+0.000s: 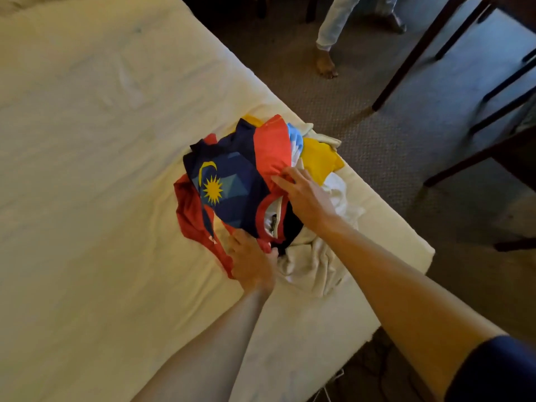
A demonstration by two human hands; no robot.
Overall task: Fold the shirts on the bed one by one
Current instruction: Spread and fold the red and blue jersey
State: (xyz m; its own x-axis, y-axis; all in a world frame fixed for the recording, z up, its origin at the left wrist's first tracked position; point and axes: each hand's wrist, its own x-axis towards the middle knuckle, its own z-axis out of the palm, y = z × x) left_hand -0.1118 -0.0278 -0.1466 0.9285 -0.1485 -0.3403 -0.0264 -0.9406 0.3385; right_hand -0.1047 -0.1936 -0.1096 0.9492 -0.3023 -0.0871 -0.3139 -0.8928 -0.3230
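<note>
Both your hands, left hand (pixel 251 264) and right hand (pixel 304 195), grip the navy flag shirt (pixel 232 187) atop the pile (pixel 307 256); next lift it free onto the bed (pixel 87 140).

— What colours are seen on the bed (pixel 87 169)?
— A pale cream sheet is seen all over it.
— And the top shirt (pixel 229 181) in the pile?
— Dark blue is seen, with lighter blue patches. A yellow moon and a yellow sun are printed on it. Its neck is edged in red and white.
— What is seen around it?
— A red shirt (pixel 194 221) is seen at the left. An orange-red shirt (pixel 272 149) is seen on top, a yellow shirt (pixel 319 161) at the right, and a light blue and white one (pixel 295 140) between them. A cream cloth (pixel 310 262) is seen at the near side.
— And the floor (pixel 362 140)?
— A grey-brown speckled carpet is seen. Dark brown chair legs (pixel 417 53) are seen on it.
</note>
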